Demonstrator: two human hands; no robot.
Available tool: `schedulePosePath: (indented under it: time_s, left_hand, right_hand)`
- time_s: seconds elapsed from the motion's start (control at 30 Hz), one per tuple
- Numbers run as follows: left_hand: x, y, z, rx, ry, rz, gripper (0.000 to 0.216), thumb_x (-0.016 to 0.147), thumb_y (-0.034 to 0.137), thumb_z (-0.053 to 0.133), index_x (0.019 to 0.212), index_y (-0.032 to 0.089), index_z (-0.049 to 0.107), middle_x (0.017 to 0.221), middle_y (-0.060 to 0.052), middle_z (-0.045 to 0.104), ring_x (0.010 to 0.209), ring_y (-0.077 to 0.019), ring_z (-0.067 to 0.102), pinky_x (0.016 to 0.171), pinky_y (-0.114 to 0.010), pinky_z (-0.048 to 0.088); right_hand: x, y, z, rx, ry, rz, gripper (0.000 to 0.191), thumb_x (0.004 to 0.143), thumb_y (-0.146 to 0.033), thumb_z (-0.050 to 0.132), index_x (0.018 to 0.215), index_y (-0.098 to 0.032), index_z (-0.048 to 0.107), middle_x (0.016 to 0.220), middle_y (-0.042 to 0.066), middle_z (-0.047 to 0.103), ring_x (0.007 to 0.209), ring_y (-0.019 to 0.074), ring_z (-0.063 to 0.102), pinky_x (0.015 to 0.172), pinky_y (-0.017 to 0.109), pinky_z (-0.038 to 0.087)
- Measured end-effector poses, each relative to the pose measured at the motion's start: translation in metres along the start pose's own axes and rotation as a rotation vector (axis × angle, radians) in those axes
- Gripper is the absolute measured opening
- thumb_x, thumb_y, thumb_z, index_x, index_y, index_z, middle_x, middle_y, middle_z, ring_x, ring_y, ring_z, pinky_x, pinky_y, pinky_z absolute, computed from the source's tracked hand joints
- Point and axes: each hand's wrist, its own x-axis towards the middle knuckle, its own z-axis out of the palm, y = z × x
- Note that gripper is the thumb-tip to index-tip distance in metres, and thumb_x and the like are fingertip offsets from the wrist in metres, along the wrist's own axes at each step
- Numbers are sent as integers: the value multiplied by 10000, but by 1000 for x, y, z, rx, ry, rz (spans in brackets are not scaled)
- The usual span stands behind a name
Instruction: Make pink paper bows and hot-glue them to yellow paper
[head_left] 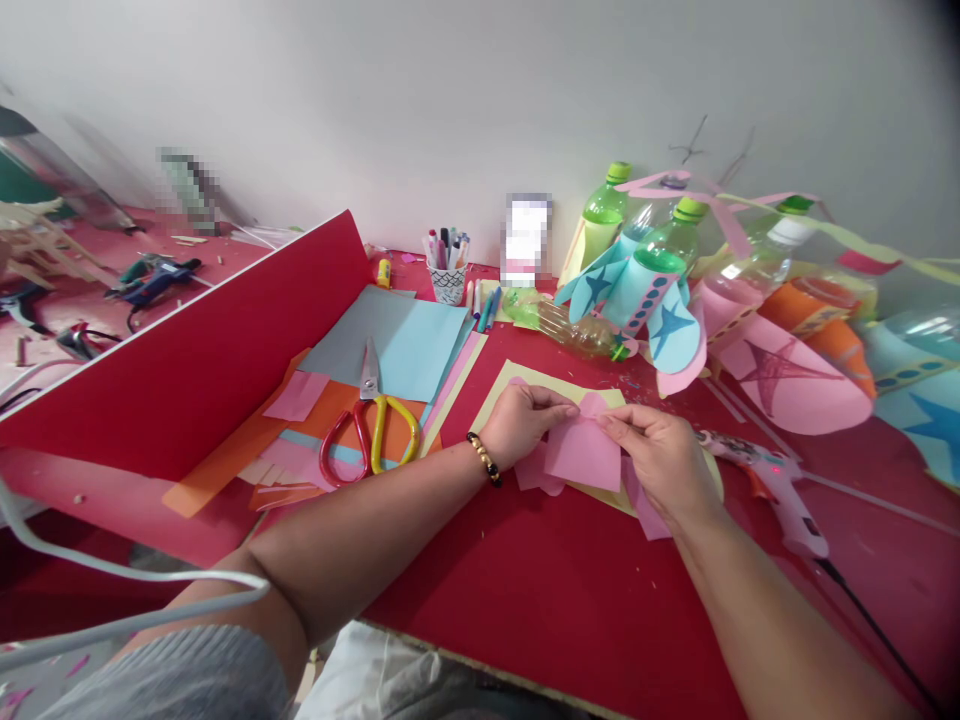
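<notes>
My left hand (525, 422) and my right hand (660, 455) both pinch the top edge of a pink paper piece (583, 452), holding it just above the red table. A beaded bracelet (484, 459) circles my left wrist. Under the pink piece lie a pale yellow sheet (517, 385) and more pink scraps (534, 474). Both hands have fingers closed on the paper.
Red and yellow scissors (371, 425) lie on coloured paper sheets (390, 345) to the left. A glue gun (780, 490) lies to the right. Decorated plastic bottles (652, 280) crowd the back right. A cup of markers (448, 270) stands at the wall. A red divider board (202, 370) stands left.
</notes>
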Motion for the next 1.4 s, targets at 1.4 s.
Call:
schedulePosePath:
  time_s: [1.4]
  left_hand:
    - [-4, -2, 4, 60, -53, 68, 314, 737, 389, 699, 875, 110, 740, 884, -107, 725, 763, -166, 642, 665, -235, 503]
  right_hand:
    - [0, 3, 7, 119, -72, 30, 251, 785, -415, 640, 765, -172, 699, 706, 19, 678, 677, 173, 583, 625, 265, 437]
